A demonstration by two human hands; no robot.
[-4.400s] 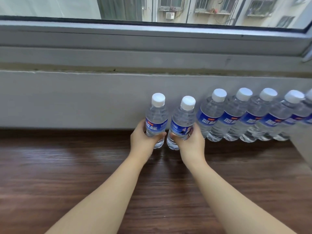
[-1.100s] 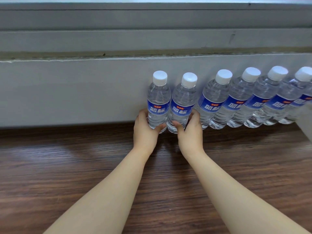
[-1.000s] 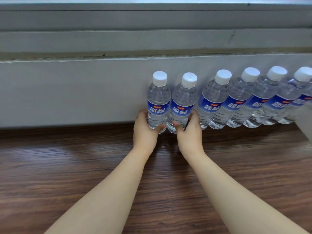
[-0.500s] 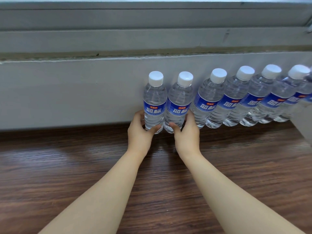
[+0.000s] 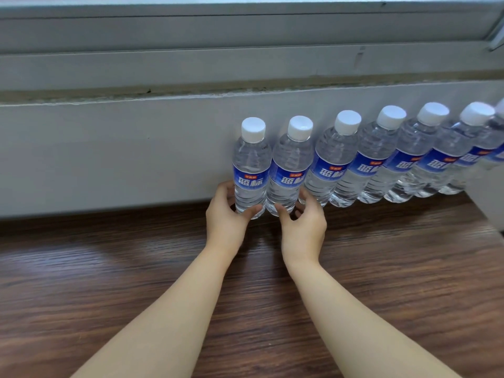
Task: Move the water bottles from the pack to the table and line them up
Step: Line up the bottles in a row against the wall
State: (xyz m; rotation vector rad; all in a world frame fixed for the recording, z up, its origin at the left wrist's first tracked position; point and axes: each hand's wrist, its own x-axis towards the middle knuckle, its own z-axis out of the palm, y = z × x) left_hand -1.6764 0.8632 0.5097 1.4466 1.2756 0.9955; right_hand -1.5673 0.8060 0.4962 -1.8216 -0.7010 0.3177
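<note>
A row of several clear water bottles (image 5: pixel 381 159) with white caps and blue labels stands on the wooden table (image 5: pixel 109 268), close against the grey wall. My left hand (image 5: pixel 226 219) wraps the base of the leftmost bottle (image 5: pixel 251 165), thumb in front. My right hand (image 5: pixel 302 227) holds the base of the second bottle (image 5: pixel 291 165), with loosely curled fingers reaching between it and the third bottle. Both held bottles stand upright, touching each other and in line with the row. The pack is out of view.
The grey wall (image 5: pixel 109 148) runs along the table's far edge, under a window frame (image 5: pixel 191 31). A pale panel (image 5: pixel 488 197) cuts in at the right, hiding the row's far end. Bare wood lies left of the bottles and in front of them.
The two held bottles have moved back to the wall and right, joining the row. In the last half second my right fingers have loosened a little.
</note>
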